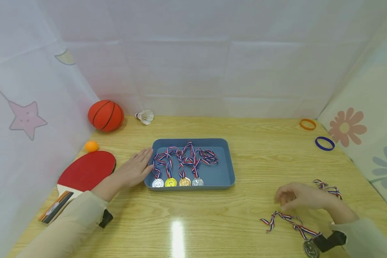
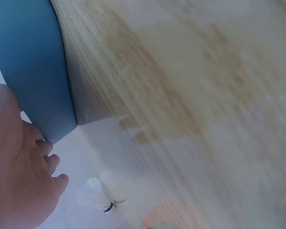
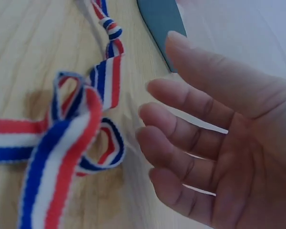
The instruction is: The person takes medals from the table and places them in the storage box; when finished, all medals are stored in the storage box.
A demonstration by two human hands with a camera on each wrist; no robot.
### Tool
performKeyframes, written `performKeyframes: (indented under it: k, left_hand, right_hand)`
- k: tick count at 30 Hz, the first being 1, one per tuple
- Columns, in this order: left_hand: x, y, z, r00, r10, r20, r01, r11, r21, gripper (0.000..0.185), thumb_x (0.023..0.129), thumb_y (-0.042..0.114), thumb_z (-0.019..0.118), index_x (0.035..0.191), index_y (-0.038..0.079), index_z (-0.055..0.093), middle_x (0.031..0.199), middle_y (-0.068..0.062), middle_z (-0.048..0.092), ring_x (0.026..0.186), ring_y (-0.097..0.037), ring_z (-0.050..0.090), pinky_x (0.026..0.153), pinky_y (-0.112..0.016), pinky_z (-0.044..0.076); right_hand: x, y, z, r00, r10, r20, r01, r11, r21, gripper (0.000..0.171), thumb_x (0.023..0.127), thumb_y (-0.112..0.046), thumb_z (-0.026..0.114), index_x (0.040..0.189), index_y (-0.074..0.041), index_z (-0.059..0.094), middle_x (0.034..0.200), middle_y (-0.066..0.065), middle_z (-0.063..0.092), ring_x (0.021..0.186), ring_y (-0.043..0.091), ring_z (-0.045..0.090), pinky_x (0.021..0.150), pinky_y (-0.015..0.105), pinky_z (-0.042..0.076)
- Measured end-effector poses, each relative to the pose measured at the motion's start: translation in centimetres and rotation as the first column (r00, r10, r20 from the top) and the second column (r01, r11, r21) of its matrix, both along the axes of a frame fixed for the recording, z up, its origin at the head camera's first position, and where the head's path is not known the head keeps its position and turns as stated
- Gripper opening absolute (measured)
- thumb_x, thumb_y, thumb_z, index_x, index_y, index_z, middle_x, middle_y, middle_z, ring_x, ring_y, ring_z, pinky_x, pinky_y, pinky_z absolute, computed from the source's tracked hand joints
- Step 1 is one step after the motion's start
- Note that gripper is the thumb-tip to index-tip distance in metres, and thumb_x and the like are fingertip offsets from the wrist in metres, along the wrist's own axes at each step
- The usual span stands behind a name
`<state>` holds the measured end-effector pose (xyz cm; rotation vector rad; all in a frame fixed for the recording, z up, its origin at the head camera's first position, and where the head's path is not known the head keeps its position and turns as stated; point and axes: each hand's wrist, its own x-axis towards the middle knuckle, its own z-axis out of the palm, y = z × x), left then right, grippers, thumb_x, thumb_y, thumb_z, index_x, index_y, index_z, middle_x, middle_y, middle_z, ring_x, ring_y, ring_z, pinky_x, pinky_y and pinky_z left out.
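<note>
In the head view my left hand [image 1: 134,170] rests with its fingers straight along the left wall of a blue-grey tray [image 1: 227,186]. The left wrist view has my fingertips right at the tray's outer side. Several medals lie in a row along the tray's near edge, among them a gold medal [image 1: 171,182] and a bronze medal [image 1: 185,182], with their striped ribbons bunched behind. My right hand [image 1: 304,196] hovers at the right, fingers loosely bent, holding nothing. Below it lies a red, white and blue ribbon [image 3: 57,152] with a dark silver medal [image 1: 310,248], partly covered by my wrist.
Another striped ribbon [image 1: 333,191] lies beyond my right wrist. Orange [image 1: 307,124] and purple [image 1: 324,143] wristbands sit at the back right. On the left are a table tennis paddle [image 1: 88,170], an orange ball [image 1: 91,146], a small basketball [image 1: 106,115] and a shuttlecock [image 1: 145,117].
</note>
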<state>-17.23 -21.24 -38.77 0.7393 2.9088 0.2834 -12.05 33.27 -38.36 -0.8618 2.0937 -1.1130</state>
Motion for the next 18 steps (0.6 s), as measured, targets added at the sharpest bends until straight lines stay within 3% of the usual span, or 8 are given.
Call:
performKeyframes:
  k: [5, 10, 18]
  left_hand:
    - [0.0, 0.0, 0.0, 1.0, 0.0, -0.002, 0.0, 1.0, 0.001, 0.061, 0.099, 0.029, 0.036, 0.143, -0.008, 0.015, 0.149, -0.022, 0.014, 0.135, -0.039, 0.011, 0.107, -0.052, 0.012]
    - [0.0, -0.1, -0.1, 1.0, 0.0, -0.005, 0.0, 1.0, 0.0, 0.061, 0.099, 0.03, 0.035, 0.144, -0.007, 0.015, 0.149, -0.022, 0.014, 0.135, -0.038, 0.011, 0.107, -0.052, 0.011]
    - [0.0, -0.1, -0.1, 1.0, -0.01, -0.011, 0.01, 1.0, 0.002, 0.061, 0.099, 0.03, 0.035, 0.143, -0.008, 0.016, 0.149, -0.022, 0.014, 0.135, -0.038, 0.01, 0.107, -0.052, 0.012]
  right_hand:
    - [0.4, 0.0, -0.6, 0.999, 0.052, -0.007, -0.053, 0.999, -0.013, 0.006, 0.083, -0.008, 0.067, 0.086, -0.006, 0.063, 0.068, -0.011, 0.054, 0.058, -0.003, 0.046, 0.047, 0.02, 0.042]
    - [0.7, -0.3, -1.2, 0.997, 0.057, -0.055, -0.057, 0.998, 0.0, 0.01, 0.081, -0.012, 0.07, 0.076, -0.011, 0.061, 0.064, -0.015, 0.05, 0.054, -0.006, 0.042, 0.044, 0.017, 0.039]
    - [0.9, -0.3, -1.3, 0.998, 0.04, -0.039, -0.041, 0.999, -0.016, 0.013, 0.084, -0.004, 0.064, 0.072, -0.009, 0.059, 0.061, -0.009, 0.053, 0.049, -0.002, 0.047, 0.042, 0.022, 0.043]
